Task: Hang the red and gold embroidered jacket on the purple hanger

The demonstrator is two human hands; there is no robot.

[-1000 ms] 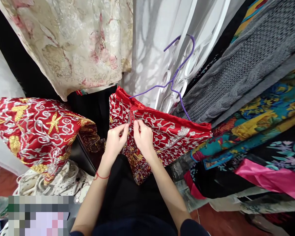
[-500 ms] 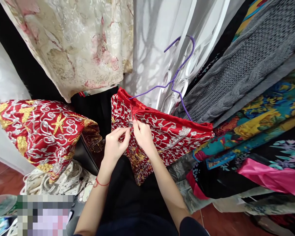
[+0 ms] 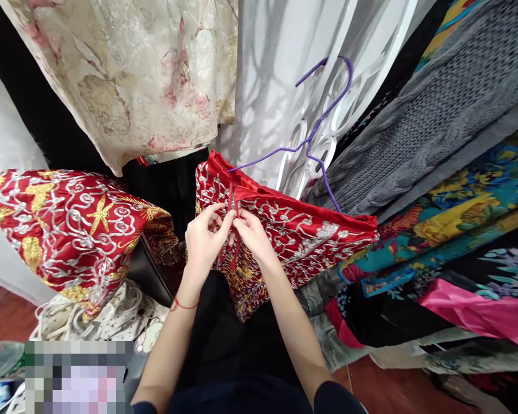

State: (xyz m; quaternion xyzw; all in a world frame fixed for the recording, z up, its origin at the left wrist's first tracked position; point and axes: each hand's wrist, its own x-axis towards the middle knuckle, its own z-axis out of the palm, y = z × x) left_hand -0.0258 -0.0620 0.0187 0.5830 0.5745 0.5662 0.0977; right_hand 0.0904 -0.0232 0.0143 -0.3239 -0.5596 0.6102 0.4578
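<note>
A red embroidered garment [image 3: 297, 241], patterned in silver and gold, hangs in front of me with a plain red band along its top edge. A purple hanger [image 3: 313, 132] pokes out of that opening, its hook tilted up to the right. Thin red ties [image 3: 236, 256] dangle at a slit near the garment's left side. My left hand [image 3: 208, 234] pinches the ties from the left, thumb against fingers. My right hand [image 3: 252, 233] pinches them from the right, its fingertips almost touching the left ones. How the ties cross between the fingers is hidden.
On the left, a matching red embroidered cloth [image 3: 95, 230] drapes over something dark. A cream floral garment [image 3: 155, 86] hangs above. Grey knitwear [image 3: 449, 103] and a teal floral cloth [image 3: 461, 213] hang on the right. White dotted fabric [image 3: 112, 316] lies low on the left.
Both hands have shifted slightly and drawn together at the slit. The ends of the red ties now dangle below my fingers. The hanger's hook has moved a little right.
</note>
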